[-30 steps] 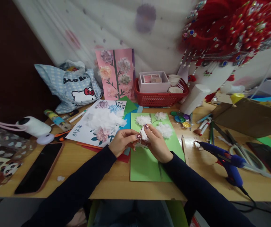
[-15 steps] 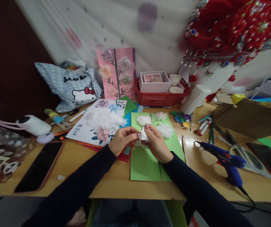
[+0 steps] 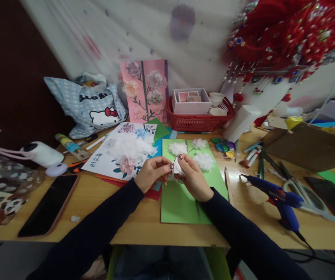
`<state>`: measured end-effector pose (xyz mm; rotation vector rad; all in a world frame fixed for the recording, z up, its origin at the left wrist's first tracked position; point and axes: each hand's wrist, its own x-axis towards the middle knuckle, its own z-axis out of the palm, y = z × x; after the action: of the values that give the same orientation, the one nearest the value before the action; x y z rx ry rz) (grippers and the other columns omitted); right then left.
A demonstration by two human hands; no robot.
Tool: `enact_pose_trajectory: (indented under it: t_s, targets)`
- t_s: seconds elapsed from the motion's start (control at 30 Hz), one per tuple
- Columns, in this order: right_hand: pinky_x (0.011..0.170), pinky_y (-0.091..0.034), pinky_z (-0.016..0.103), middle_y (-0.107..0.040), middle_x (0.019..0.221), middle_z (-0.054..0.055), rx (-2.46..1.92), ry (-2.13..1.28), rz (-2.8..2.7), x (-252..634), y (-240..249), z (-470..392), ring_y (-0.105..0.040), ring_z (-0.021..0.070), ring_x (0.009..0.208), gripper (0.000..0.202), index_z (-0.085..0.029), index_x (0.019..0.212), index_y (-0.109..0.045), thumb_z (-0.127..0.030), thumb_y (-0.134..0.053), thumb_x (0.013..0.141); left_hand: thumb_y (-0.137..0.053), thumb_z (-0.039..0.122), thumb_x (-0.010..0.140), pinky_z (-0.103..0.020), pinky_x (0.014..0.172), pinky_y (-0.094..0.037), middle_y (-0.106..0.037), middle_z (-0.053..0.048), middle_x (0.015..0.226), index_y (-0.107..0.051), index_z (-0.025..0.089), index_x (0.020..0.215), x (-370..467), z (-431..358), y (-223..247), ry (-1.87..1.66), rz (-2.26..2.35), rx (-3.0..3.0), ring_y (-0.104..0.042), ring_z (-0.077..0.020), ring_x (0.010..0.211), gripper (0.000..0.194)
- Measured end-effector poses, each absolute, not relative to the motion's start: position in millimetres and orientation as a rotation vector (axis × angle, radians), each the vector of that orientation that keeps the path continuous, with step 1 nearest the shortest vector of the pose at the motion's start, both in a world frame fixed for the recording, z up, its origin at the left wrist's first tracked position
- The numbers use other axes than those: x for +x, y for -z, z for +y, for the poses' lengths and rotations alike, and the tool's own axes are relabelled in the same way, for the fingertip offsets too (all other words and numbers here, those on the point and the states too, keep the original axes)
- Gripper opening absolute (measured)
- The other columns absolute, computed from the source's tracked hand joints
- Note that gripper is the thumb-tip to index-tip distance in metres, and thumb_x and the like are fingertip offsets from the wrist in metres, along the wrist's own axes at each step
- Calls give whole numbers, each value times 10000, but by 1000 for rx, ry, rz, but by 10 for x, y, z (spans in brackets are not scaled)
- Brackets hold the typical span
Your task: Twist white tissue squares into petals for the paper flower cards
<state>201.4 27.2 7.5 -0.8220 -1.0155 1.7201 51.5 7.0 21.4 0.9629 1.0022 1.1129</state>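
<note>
A small bunched piece of white tissue paper is pinched between thumb and fingers of my right hand. My left hand is closed at its left edge, thumb and fingertips pressed together on the paper. Both hands are over the lower middle of a light green sheet. Several white paper flowers lie on that sheet just beyond my fingers. To the left, a heap of loose white tissue rests on a white sheet printed with flowers.
A blue glue gun with a lit red light lies at right, near scissors. A phone lies at left. Behind stand a red basket, a pink flower card, a checked bag and a red beaded headdress.
Almost nothing differs. My hands keep the same hold on the white tissue paper, with only a very slight shift of the fingers.
</note>
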Motion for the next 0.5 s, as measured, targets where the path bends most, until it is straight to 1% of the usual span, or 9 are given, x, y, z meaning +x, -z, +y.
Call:
enact_pose_trajectory:
  t_s: [0.5]
  targets:
    - [465,-318,194,-479,574,-81,-830,-1730,-972,2006,-78,277,-414,73,487,478,-206,738,-521,-571,-826,685,-820,343,584,-194,364,-465,-556,44,498,-677,140,692,525,76,-216,-1125,986,939,-483,-79,423,271]
